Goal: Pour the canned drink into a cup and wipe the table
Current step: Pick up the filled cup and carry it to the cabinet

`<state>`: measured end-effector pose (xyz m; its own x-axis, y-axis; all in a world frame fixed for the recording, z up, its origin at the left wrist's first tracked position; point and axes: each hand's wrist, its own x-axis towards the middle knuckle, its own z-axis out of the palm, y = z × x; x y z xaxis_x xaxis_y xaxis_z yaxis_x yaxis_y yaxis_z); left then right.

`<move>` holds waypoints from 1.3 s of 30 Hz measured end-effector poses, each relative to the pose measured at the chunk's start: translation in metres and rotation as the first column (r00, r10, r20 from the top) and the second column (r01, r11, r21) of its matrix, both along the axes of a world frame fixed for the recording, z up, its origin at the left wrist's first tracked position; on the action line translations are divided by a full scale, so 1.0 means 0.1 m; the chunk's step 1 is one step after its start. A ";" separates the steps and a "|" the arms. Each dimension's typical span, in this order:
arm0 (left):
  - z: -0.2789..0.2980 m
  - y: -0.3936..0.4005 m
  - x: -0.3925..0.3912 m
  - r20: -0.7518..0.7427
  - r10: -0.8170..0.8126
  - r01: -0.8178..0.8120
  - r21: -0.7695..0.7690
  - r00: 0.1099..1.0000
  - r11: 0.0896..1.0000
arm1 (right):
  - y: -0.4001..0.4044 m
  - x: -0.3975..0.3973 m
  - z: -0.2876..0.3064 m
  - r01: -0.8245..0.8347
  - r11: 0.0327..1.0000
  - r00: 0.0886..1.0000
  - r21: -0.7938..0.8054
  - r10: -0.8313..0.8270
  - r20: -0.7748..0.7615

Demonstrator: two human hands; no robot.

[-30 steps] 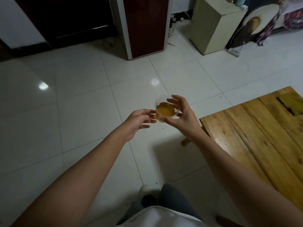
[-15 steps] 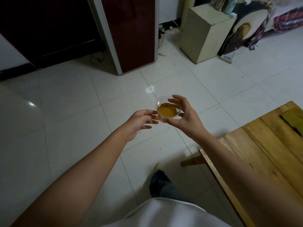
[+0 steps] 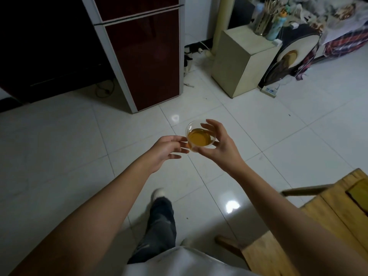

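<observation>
Head view: the cup, clear and part full of amber drink, is held out in front over the white tiled floor, well apart from the counter, whose wooden corner shows only at the lower right. The right hand grips it from the right side, fingers curled over the far rim and thumb beneath the near wall, so the cup's axis stands close to upright with its mouth facing up. The left hand lies just beside the cup on its left, fingers loose and extended, their tips at or nearly at the cup's wall; whether they touch cannot be told. The cup thus sits between the two hands, carried by the right alone. No can shows here. Judging by this, any return to the counter means swinging right and back.
</observation>
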<state>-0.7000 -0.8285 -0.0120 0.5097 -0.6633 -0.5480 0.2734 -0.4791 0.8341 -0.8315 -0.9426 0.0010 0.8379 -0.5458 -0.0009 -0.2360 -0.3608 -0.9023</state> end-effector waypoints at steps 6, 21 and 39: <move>0.00 -0.74 0.99 0.026 -0.088 0.088 -0.002 0.996 0.996 | -0.62 0.89 -0.04 0.071 0.997 0.997 -0.014 -0.071 0.005; 0.13 -2.56 2.80 0.034 -0.288 0.288 -0.022 0.957 0.957 | -2.14 2.55 0.06 0.291 0.957 0.957 -0.015 -0.291 -0.003; 0.10 -5.47 3.66 0.049 -0.380 0.380 0.006 0.924 0.925 | -4.86 3.36 -0.01 0.381 0.924 0.924 -0.019 -0.380 0.033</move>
<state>-0.3337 -1.3754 -0.0020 0.2449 -0.8142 -0.5264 0.0309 -0.5362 0.8436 -0.4952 -1.4288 0.0004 0.5665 -0.8233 0.0371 -0.3350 -0.2712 -0.9023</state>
